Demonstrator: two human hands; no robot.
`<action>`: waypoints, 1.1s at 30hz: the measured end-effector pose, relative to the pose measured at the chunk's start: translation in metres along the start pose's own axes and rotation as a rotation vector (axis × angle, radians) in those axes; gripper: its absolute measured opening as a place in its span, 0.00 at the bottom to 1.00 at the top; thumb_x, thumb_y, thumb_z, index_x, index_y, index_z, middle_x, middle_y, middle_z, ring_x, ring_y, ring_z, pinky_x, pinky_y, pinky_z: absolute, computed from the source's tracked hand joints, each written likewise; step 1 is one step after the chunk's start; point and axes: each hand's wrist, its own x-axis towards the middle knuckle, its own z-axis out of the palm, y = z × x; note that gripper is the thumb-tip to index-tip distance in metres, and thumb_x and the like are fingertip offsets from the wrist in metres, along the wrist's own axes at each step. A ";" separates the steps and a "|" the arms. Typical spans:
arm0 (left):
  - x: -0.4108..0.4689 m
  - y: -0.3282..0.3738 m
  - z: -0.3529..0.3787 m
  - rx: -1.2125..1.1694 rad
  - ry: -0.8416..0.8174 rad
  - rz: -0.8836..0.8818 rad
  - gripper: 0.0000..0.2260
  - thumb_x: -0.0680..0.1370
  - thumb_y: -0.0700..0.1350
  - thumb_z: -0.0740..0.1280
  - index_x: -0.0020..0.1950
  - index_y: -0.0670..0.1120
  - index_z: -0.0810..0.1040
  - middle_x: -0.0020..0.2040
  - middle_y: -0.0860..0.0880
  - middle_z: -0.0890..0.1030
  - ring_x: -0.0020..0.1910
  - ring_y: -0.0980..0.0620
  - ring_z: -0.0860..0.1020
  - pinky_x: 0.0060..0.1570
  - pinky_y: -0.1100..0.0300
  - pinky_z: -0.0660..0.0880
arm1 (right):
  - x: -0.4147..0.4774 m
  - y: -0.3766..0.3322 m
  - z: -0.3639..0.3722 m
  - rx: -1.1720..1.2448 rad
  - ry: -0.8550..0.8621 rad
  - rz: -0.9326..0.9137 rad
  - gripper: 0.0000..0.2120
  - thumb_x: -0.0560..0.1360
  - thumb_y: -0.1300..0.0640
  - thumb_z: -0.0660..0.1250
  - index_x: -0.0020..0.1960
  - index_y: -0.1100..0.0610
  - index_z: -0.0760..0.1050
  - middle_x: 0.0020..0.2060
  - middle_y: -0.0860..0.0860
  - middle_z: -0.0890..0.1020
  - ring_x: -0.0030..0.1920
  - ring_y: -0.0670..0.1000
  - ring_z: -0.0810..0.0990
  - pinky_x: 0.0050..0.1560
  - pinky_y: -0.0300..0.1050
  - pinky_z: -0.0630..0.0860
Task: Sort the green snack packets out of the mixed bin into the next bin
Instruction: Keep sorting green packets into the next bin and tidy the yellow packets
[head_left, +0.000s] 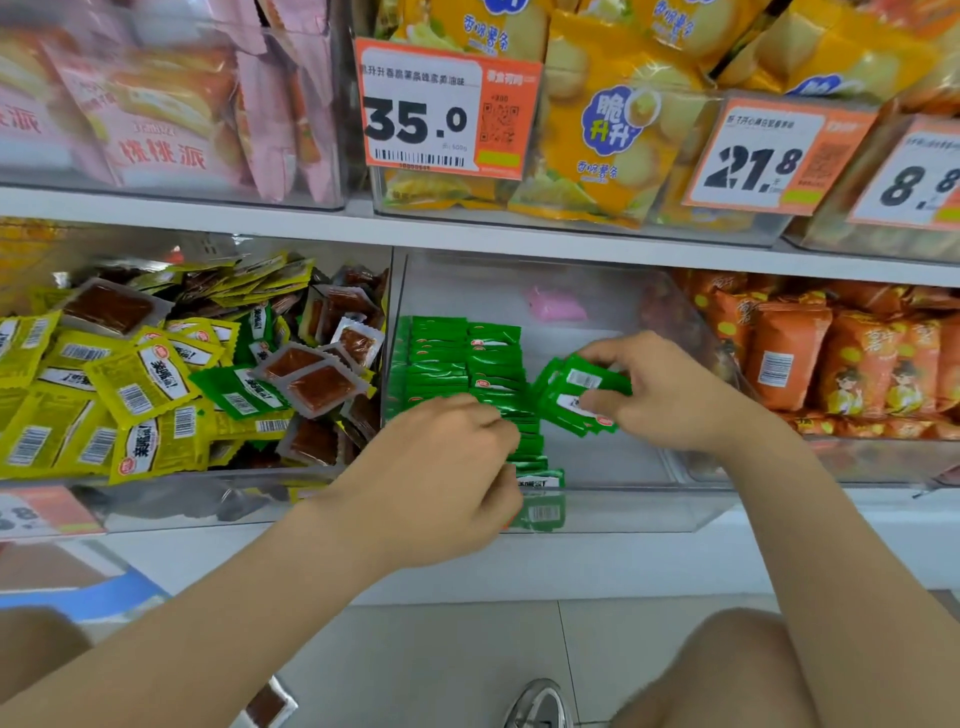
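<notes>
The mixed bin (171, 499) at the left holds several yellow, clear-brown and a few green packets; one green packet (241, 392) lies near its right side. The clear bin (623, 512) beside it holds neat rows of green packets (467, 358) along its left half. My right hand (670, 392) grips a small bundle of green packets (576, 395) over the middle of that bin. My left hand (452, 473) is at the near end of the rows, fingers curled onto the front green packets there.
An orange snack bin (857, 364) stands to the right. The shelf above carries pink and yellow bags and price tags (447, 109). A pink item (556, 304) lies at the back of the clear bin. A brown packet (267, 704) lies on the floor near my shoe (540, 704).
</notes>
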 end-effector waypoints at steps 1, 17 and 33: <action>0.003 0.001 0.003 -0.022 -0.030 0.001 0.18 0.80 0.57 0.53 0.56 0.50 0.79 0.50 0.53 0.80 0.53 0.51 0.77 0.56 0.53 0.75 | 0.006 0.007 0.003 -0.117 -0.024 0.037 0.04 0.77 0.60 0.73 0.51 0.54 0.82 0.45 0.50 0.85 0.49 0.54 0.83 0.46 0.48 0.75; 0.036 -0.010 0.013 -0.205 -0.137 0.066 0.20 0.83 0.63 0.56 0.49 0.53 0.82 0.44 0.56 0.78 0.47 0.54 0.76 0.52 0.51 0.76 | 0.089 0.032 0.065 -0.446 -0.179 0.444 0.23 0.80 0.63 0.63 0.73 0.64 0.61 0.70 0.65 0.67 0.67 0.69 0.73 0.58 0.55 0.73; 0.024 -0.022 -0.005 0.346 -0.015 -0.195 0.11 0.80 0.55 0.60 0.46 0.52 0.79 0.43 0.52 0.82 0.52 0.45 0.79 0.72 0.36 0.59 | 0.116 0.030 0.079 0.067 0.391 0.640 0.25 0.71 0.65 0.75 0.63 0.64 0.68 0.56 0.64 0.80 0.59 0.64 0.81 0.50 0.51 0.77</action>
